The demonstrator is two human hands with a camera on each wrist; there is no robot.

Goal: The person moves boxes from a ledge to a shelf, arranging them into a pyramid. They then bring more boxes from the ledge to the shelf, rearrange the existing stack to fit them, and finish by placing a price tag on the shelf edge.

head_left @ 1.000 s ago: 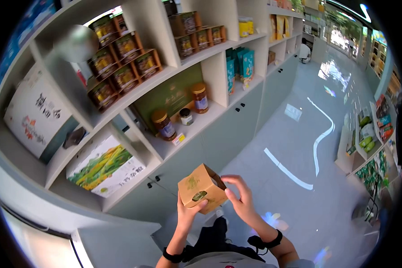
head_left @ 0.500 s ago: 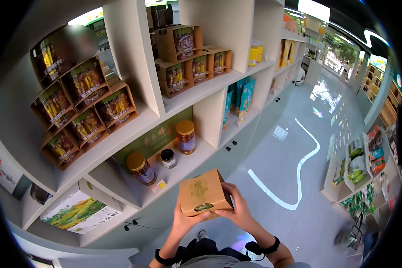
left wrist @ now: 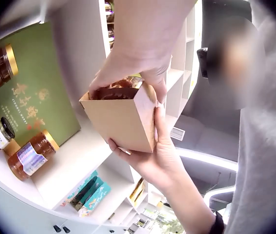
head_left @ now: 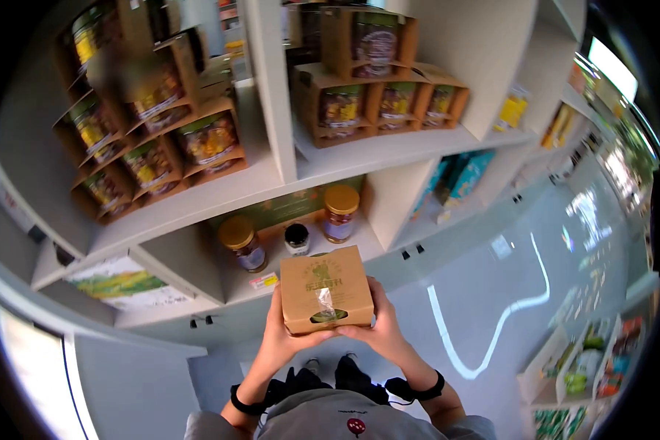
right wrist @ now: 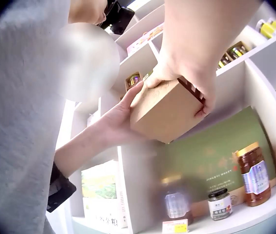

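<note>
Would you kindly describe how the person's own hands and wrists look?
The left hand and the right hand are bare, without gloves. Each wrist wears a black band, and the grey sleeves leave the forearms uncovered.

access to the lower shelf (head_left: 372,243) is left from the front; it is bounded by a board (head_left: 198,208) above, a green box (head_left: 282,207) behind and a divider (head_left: 397,202) at right. narrow gaps are left beside the small jar (head_left: 297,240), flanked by two gold-lidded jars (head_left: 339,214).
</note>
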